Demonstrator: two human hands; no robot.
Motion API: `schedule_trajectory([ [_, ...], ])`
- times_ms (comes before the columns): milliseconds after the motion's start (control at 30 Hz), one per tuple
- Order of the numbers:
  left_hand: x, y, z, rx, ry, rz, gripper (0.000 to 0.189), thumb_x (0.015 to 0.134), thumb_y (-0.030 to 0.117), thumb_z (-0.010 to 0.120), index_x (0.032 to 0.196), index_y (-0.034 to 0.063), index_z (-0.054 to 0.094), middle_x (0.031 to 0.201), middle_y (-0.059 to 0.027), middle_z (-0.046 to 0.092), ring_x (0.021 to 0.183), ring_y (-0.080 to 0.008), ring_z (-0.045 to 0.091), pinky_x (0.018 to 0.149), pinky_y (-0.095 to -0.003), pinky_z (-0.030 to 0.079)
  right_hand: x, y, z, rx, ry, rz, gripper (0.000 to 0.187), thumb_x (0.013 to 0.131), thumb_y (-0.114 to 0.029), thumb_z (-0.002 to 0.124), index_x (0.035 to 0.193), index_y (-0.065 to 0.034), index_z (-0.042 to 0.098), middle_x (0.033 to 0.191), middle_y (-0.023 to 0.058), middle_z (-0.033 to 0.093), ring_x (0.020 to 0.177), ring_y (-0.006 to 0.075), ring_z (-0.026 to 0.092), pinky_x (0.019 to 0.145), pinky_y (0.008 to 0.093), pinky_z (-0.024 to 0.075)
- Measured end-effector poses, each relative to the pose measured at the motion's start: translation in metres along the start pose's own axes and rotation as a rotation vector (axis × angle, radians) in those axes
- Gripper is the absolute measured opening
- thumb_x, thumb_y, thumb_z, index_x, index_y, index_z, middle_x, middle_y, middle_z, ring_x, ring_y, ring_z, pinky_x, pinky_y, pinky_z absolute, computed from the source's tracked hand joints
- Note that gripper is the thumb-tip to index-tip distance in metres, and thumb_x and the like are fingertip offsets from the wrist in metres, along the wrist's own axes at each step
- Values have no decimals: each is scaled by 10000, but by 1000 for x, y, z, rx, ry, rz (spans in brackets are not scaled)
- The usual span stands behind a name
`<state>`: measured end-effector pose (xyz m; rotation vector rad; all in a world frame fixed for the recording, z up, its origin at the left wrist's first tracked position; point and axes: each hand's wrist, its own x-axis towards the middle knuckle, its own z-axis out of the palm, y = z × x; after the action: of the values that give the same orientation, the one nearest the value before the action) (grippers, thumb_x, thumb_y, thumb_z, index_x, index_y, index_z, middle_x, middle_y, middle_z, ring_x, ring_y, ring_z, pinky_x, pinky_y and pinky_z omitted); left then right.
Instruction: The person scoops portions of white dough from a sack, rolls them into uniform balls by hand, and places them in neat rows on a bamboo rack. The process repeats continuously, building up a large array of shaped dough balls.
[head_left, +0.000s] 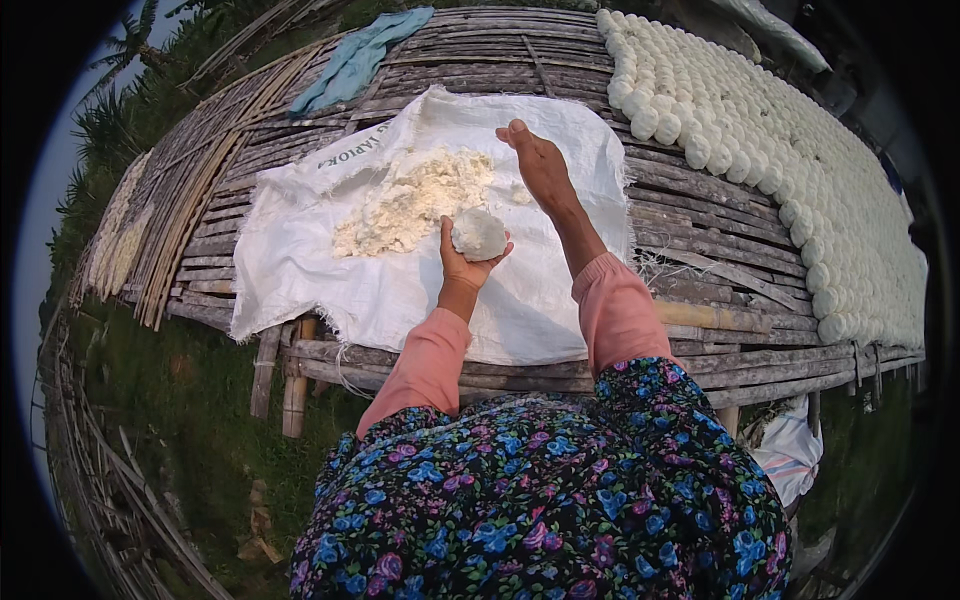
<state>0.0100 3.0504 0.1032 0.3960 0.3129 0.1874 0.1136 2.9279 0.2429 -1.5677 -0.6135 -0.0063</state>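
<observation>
My left hand (466, 262) cups a round ball of pale, damp mash (479, 234), with the palm under it and the fingers around its side. Raised to the right and apart from the ball is my right hand (536, 161), seen edge-on with its fingers extended and nothing visible in it. Just beyond the ball spreads a loose heap of crumbly off-white mash (409, 202). Beneath it lies a white woven plastic sack (540, 315) with frayed edges and green printed writing. A small clump of mash (520, 193) rests near my right wrist.
The sack covers part of a raised platform of bamboo slats (712, 217). Tightly packed rows of white balls (810, 187) fill its right side. A blue cloth (360, 60) lies at the far left. Paler pieces (124, 232) line the left end, beside long bamboo poles (202, 210).
</observation>
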Motion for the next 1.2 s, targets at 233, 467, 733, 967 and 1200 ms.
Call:
schedule_trajectory([
  [233,0,-3,37,-30,-135,-16,1033,804,827,556,1475,67,356,1475,-146,429,1326,-339,476,1042,-558,454,-28,54,28,167,51,346,513,998,-490,497,962,-38,738,1050,109,736,1032,237,665,911,366,502],
  [467,12,-27,46,88,-131,71,984,792,796,613,1431,76,407,1407,-155,488,1290,-352,509,1012,-563,498,-19,26,-23,-139,-114,116,512,1039,-477,452,1226,-76,711,1161,155,723,1156,277,648,1016,358,469],
  [733,19,-70,85,69,-258,-54,1003,775,837,584,1435,103,407,1385,-130,489,1287,-326,504,1028,-528,484,-23,61,-61,-171,74,78,482,1031,-440,436,1011,-83,760,984,132,733,934,279,688,829,373,528],
  [967,38,-108,100,49,-178,-14,991,770,827,604,1431,113,418,1398,-151,505,1286,-355,502,1029,-543,465,-25,53,-123,-13,-28,145,456,1058,-395,427,1193,-64,709,1160,146,711,1062,267,665,947,351,493],
  [1200,45,-171,136,230,-195,37,1016,770,789,646,1445,75,387,1410,-154,488,1281,-359,509,1054,-544,460,-32,62,-162,-754,-27,-177,446,1023,-392,487,959,-42,757,907,140,728,885,247,707,762,363,539],
])
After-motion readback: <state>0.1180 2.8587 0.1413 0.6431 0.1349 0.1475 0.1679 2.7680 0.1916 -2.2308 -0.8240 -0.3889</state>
